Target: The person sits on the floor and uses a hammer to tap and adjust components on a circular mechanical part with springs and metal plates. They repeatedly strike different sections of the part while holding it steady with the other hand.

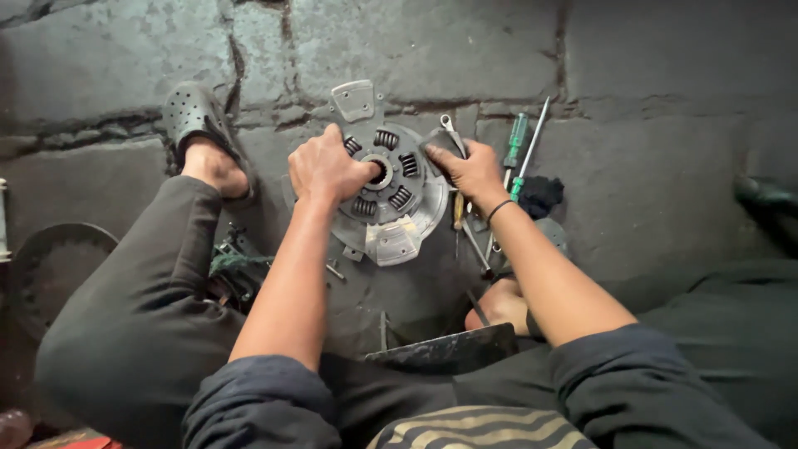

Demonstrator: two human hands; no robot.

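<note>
two hands on a clutch disc on the stone floor

a round grey metal clutch disc with coil springs around its hub point(391, 195) lies flat on the dark, cracked stone floor point(648, 191), between the person's spread knees. just to the right of the disc lies a loose cluster of tools: a green-handled screwdriver with a long thin shaft point(520, 150), a small wooden-handled tool point(457, 212), a steel spanner end point(449, 124) showing above the right hand, and a black crumpled rag point(542, 195). to the left, a foot in a black perforated clog point(195, 120) rests on the floor, and a dark round metal part point(50, 266) lies at the far left edge. a flat dark metal plate point(453, 349) sits close in front of the person's lap. no container shows here.

the left hand point(328, 169) is curled into a tight fist, its grip closed over the disc's hub at the centre, knuckles up. the right hand point(465, 166) rests on the disc's right rim, fingers folded around a small dark flat piece point(440, 143); its grip is closed on that piece, and what the piece is i cannot tell. a thin black band circles the right wrist.
</note>
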